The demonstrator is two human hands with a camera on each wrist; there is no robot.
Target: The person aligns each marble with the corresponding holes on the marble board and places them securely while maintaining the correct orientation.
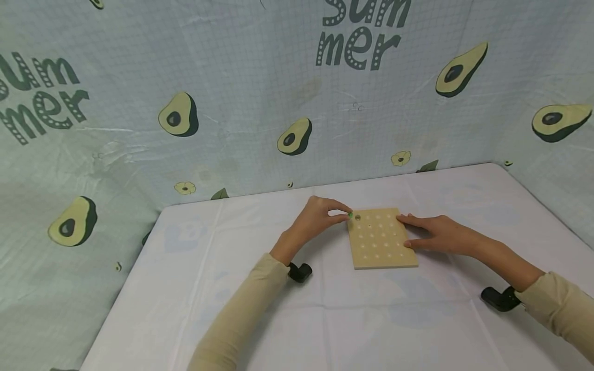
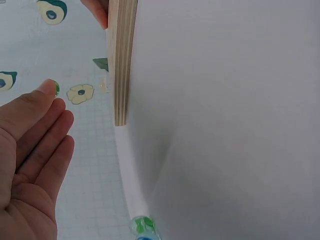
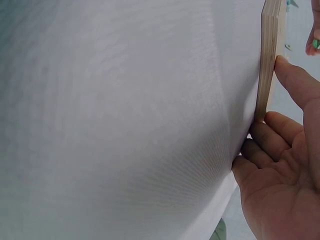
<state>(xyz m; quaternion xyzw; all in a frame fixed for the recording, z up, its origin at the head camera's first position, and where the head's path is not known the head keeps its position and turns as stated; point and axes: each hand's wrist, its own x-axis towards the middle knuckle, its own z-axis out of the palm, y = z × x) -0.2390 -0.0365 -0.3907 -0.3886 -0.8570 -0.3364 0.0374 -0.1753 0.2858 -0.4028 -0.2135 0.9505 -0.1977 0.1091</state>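
Currently pinches a small green ball (image 2: 57, 90) between thumb and fingertip of the left hand (image 1: 315, 212), above the far left corner of a dimpled wooden board (image 1: 382, 247), apart from its face. Holds the other left fingers side by side, only slightly bent. Touches the board's right edge with thumb and fingers of the right hand (image 1: 438, 234) spread along it. Has the board lying flat on a white-covered counter (image 1: 278, 330), rows of shallow hollows upward. Has also a glassy ball (image 1: 358, 218) sitting on the board near that same corner. Shows green and blue glassy pieces (image 2: 144, 226) at the bottom of the left wrist view, partly cut off. Wears beige sleeves (image 1: 243, 312). Faces a pale backdrop (image 1: 232, 67) printed with avocados.
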